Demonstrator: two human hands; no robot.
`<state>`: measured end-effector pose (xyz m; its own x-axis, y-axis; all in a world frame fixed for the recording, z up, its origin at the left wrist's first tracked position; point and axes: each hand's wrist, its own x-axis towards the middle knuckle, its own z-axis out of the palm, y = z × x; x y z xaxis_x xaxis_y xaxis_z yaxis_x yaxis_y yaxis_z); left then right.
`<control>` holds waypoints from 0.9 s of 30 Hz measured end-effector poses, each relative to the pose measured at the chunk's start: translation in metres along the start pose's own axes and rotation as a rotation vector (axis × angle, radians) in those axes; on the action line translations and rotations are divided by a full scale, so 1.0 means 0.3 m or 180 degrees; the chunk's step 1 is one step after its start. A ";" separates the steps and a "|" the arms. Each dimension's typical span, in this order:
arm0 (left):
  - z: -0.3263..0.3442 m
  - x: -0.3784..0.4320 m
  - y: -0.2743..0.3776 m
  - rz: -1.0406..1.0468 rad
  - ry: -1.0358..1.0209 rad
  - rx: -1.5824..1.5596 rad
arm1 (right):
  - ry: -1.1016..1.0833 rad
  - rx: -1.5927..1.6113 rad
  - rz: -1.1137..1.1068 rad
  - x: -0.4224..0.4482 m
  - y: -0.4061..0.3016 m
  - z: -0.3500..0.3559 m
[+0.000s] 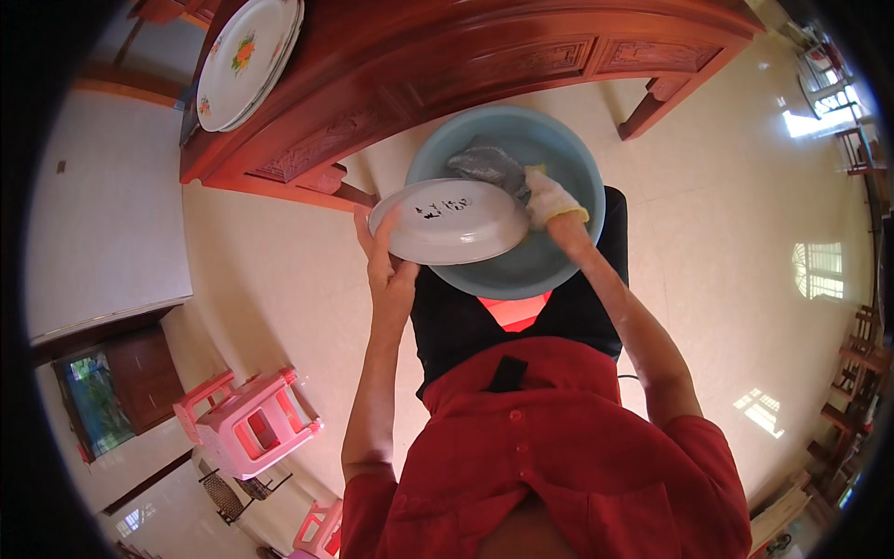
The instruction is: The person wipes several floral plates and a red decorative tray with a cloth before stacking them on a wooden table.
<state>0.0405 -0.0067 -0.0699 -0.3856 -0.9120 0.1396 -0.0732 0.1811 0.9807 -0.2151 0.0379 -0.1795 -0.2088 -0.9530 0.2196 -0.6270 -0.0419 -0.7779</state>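
Note:
My left hand (391,251) grips the left rim of a white oval enamel-like dish (454,227), its underside with dark markings turned up to me. The dish is tilted over a blue-green basin (552,269) in front of my knees. My right hand (555,202), in a whitish glove or cloth mitt with a yellow edge, is over the basin at the dish's right end; its fingers are partly hidden, so its hold cannot be told. A grey mesh-like cloth (489,164) lies in the basin behind the dish.
A carved reddish wooden table (489,63) stands beyond the basin. Stacked white plates with a floral pattern (244,63) rest on its left end. Pink plastic stools (258,426) stand on the floor at lower left. Wooden furniture (855,363) lines the far right.

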 end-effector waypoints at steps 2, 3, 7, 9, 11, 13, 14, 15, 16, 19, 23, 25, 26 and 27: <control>0.004 -0.005 0.006 -0.0112 -0.0160 -0.0541 | -0.0105 0.0205 0.0117 0.002 -0.002 0.044; 0.005 -0.006 0.012 -0.0159 -0.0179 -0.0662 | -0.0099 -0.0217 -0.0149 -0.027 0.004 0.068; 0.017 0.029 0.016 -0.0544 0.0689 -0.1325 | -0.0384 -0.0879 -0.0884 -0.160 -0.102 0.121; 0.030 0.038 -0.012 -0.0807 0.1151 -0.1822 | -0.0353 -0.0970 -0.1313 -0.129 -0.214 0.112; 0.046 0.041 -0.028 -0.0957 0.1409 -0.1784 | -0.0151 -0.0650 -0.1366 -0.074 -0.351 0.123; 0.079 0.040 -0.006 -0.0907 0.1186 -0.1772 | -0.0178 -0.0466 -0.1303 -0.043 -0.440 0.127; 0.094 0.044 0.005 -0.0872 0.1071 -0.1770 | -0.0300 -0.0449 -0.1225 -0.031 -0.470 0.123; 0.100 0.045 0.011 -0.0940 0.1077 -0.1789 | -0.0423 -0.0424 -0.1150 -0.025 -0.485 0.120; 0.112 0.051 0.015 -0.1005 0.1072 -0.1818 | -0.0192 -0.0167 -0.1276 -0.014 -0.440 0.151; 0.143 0.035 0.013 -0.0864 0.0897 -0.1292 | 0.0472 0.0286 -0.0939 0.009 -0.447 0.172; 0.177 0.029 -0.020 -0.0761 0.0744 -0.1201 | 0.0418 -0.0355 -0.0584 0.082 -0.410 0.130; 0.191 0.017 -0.076 -0.0786 0.0759 -0.1234 | 0.0520 -0.0060 -0.0502 0.100 -0.275 0.169; 0.187 0.003 -0.097 -0.0860 0.0817 -0.1265 | 0.0581 -0.0272 -0.0442 0.105 -0.231 0.191; 0.184 -0.012 -0.121 -0.0938 0.0877 -0.1301 | 0.0560 -0.0405 -0.0373 0.107 -0.187 0.209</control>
<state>-0.0061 0.0104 -0.1135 -0.1449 -0.9746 -0.1709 0.2415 -0.2024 0.9491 -0.1396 -0.0091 -0.1656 -0.2494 -0.8765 0.4118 -0.7418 -0.1004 -0.6630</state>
